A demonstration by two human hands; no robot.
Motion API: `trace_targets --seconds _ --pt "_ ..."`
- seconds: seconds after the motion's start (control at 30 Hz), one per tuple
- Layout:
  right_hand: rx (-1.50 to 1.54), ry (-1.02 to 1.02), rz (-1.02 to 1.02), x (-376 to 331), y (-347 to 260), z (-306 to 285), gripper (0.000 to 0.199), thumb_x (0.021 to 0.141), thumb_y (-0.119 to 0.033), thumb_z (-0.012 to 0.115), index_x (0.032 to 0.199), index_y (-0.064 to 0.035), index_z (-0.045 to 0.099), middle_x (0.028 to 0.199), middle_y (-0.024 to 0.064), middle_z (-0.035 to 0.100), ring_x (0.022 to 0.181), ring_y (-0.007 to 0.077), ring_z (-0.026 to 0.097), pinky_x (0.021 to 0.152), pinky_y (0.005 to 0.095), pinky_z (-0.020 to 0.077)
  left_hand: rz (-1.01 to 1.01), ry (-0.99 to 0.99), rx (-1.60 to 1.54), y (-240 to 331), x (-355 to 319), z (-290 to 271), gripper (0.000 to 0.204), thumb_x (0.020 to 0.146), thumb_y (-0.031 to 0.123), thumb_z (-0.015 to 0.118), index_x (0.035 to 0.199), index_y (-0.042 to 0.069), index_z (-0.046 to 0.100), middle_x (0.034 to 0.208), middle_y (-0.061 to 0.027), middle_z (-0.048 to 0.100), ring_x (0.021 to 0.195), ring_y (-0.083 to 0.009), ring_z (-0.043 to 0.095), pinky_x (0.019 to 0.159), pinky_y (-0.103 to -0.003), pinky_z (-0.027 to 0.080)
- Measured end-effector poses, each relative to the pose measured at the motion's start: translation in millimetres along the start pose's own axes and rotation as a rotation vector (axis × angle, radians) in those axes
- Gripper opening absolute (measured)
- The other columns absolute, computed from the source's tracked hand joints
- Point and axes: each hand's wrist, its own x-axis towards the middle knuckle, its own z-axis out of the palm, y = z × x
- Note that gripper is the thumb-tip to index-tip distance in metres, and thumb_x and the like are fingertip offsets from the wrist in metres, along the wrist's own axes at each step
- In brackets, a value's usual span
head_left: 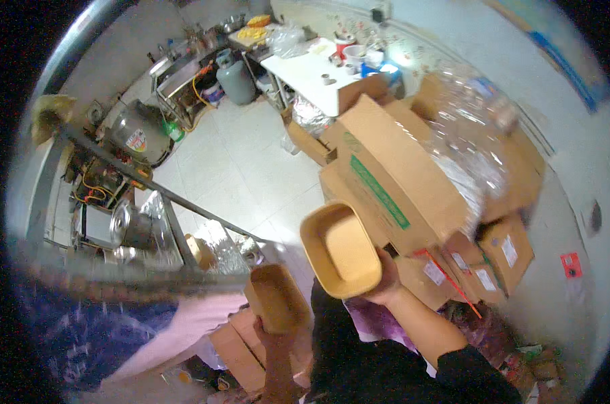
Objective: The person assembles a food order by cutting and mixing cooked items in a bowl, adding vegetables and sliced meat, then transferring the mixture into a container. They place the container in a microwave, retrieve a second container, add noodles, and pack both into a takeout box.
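Note:
My right hand (388,284) grips a kraft paper food container (340,250), rectangular with rounded corners. Its open top is tilted toward me, and the inside shows bare. Lower and to the left, my left hand (268,337) is closed on a second kraft paper container (278,297), which is darker in shadow. The two containers are apart, one on each side of my dark clothing. Fingers of both hands are partly hidden behind the containers.
Large cardboard boxes (386,182) and clear plastic wrapping (470,128) are piled at the right. A metal rail (163,188) runs along the left. Farther off are a white table (311,74), a gas cylinder (235,79) and a large metal pot (138,135).

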Motion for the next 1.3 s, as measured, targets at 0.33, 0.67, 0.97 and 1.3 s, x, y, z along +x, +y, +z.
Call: trace_targets --seconds 0.33,0.67,0.97,1.3 --pt "0.699 0.201 0.096 541.0 -108.6 -19.6 0.079 0.087 -0.073 0.042 0.140 -0.0159 0.049 0.140 0.0111 0.049 0.116 0.0306 0.051 0.094 0.0497 0.0449 0.223 -0.370 0.076 203.3 498.5 269.9 0.071 0.089 0.059 0.054 0.144 0.016 0.045 0.143 -0.0080 0.051 0.129 -0.0293 0.047 0.108 -0.053 0.038" --pt "0.758 0.281 -0.514 899.1 -237.4 -157.1 0.076 0.090 -0.069 0.045 0.141 -0.0133 0.045 0.132 0.0130 0.054 0.114 0.0315 0.052 0.091 0.0485 0.0481 0.167 -0.259 0.083 401.9 767.6 359.1 0.074 0.087 0.054 0.063 0.146 0.015 0.043 0.150 -0.0087 0.043 0.136 -0.0320 0.041 0.111 -0.055 0.034" --pt "0.483 0.100 -0.294 1033.2 -175.8 -180.6 0.041 0.097 -0.019 0.049 0.134 -0.0020 0.054 0.145 0.0128 0.051 0.119 0.0276 0.058 0.103 0.0416 0.0453 0.391 -0.097 -0.277 579.4 855.3 395.8 0.061 0.095 0.048 0.051 0.143 0.009 0.048 0.145 -0.0141 0.050 0.131 -0.0322 0.048 0.110 -0.054 0.037" --pt "-0.855 0.229 1.024 1300.0 66.3 116.2 0.047 0.098 -0.042 0.054 0.123 -0.0017 0.058 0.117 0.0135 0.060 0.105 0.0276 0.062 0.091 0.0449 0.0517 0.430 -0.345 -0.385 927.1 900.5 329.8 0.062 0.097 0.053 0.048 0.149 0.021 0.039 0.146 -0.0124 0.044 0.129 -0.0341 0.047 0.110 -0.062 0.033"
